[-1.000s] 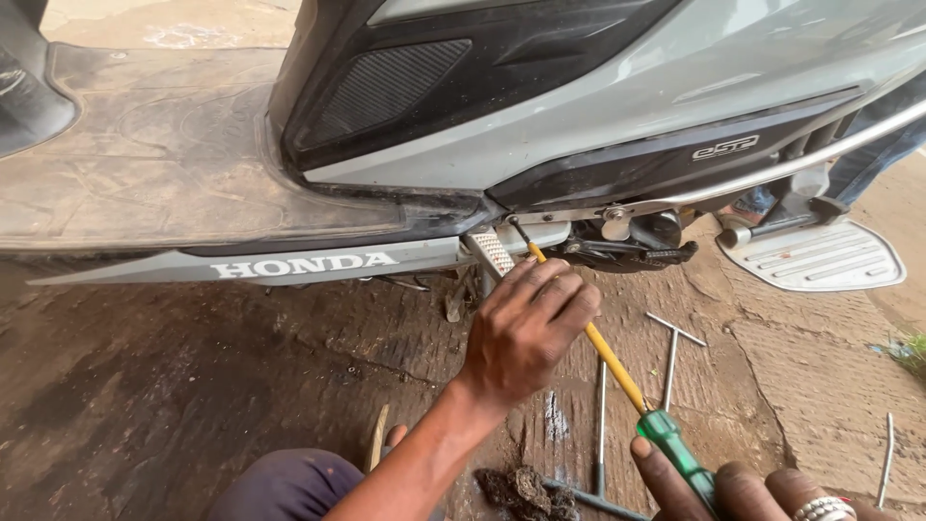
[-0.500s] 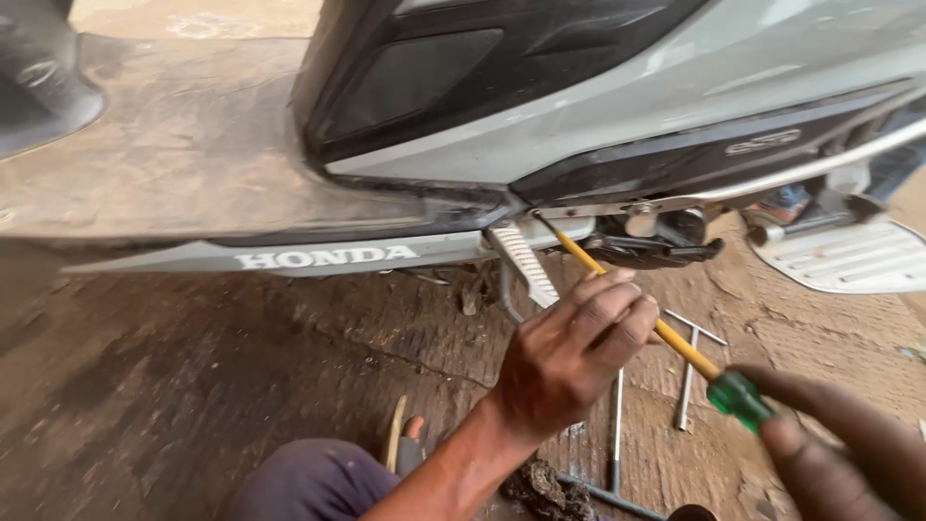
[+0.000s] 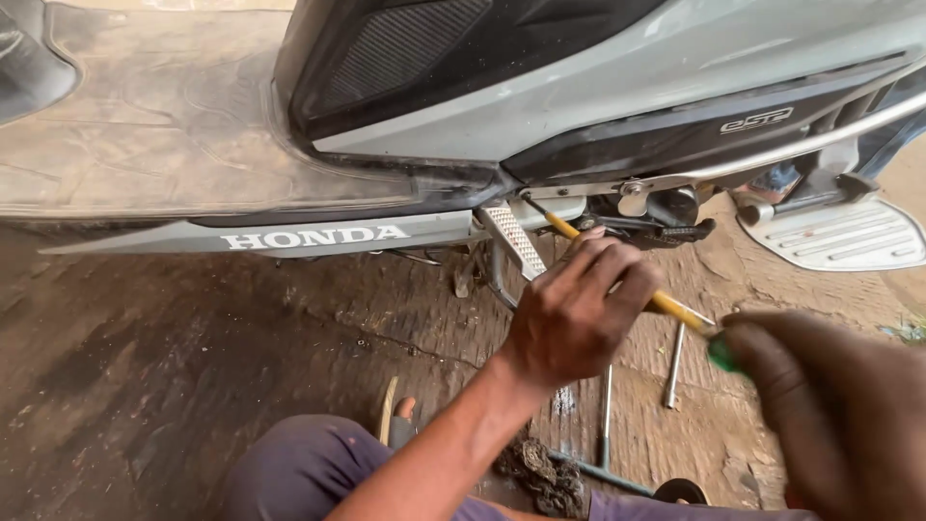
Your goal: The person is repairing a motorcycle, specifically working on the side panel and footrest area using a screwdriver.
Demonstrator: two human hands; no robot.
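A long screwdriver (image 3: 666,306) with a yellow shaft and a green handle slants from the lower right up toward the underside of a grey and black scooter (image 3: 598,106), its dark tip lying just beside the scooter's patterned metal foot peg (image 3: 513,241). The left hand (image 3: 577,314) is curled over the middle of the shaft, fingers bent around it, so the yellow shows above and below the knuckles. The right hand (image 3: 830,415), large and blurred at the lower right corner of the view, is closed on the green handle, only a sliver of which peeks out past the fingers.

The scooter stands on a dirty, oil-stained paved floor (image 3: 193,386). Its dusty footboard (image 3: 164,125) fills the upper left, and a silver rail (image 3: 772,154) runs along the right side above a ribbed grey foot plate (image 3: 839,236). On the floor below the hands lie a couple of thin metal rods (image 3: 673,367) and a dark greasy chain (image 3: 545,478). The person's knee in purple cloth (image 3: 309,473) sits at the bottom edge, with a sandalled toe (image 3: 400,415) just beside it.
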